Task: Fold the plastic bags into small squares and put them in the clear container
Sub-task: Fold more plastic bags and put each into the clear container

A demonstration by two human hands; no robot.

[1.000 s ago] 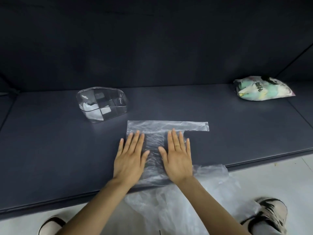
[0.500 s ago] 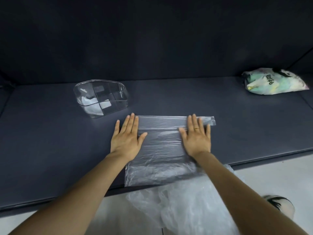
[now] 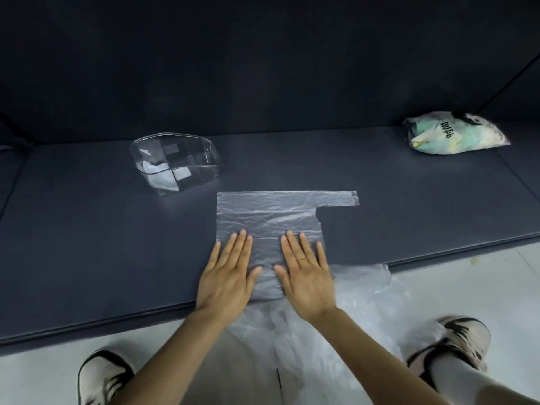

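Both hands are flat, fingers straight, palms down on the bag (image 3: 267,217): left hand (image 3: 226,273) and right hand (image 3: 306,274) side by side, pressing its near half, gripping nothing. The bag lies spread on the dark surface (image 3: 87,229), with a handle strip (image 3: 339,198) poking out at 3 o'clock along the far edge. The container (image 3: 175,163) is at 10 o'clock from the bag, close by but not touching, with what looks like a few folded squares already in it. More loose bags (image 3: 336,331) hang off the near edge at 6 o'clock.

My take: this film is super thin, light and slippery, holds air, and springs back, so flat palms beat pinching. For the next fold I'd grab a corner or the handle strip and crease firmly. It'll probably slide on that smooth surface unless one hand pins it.
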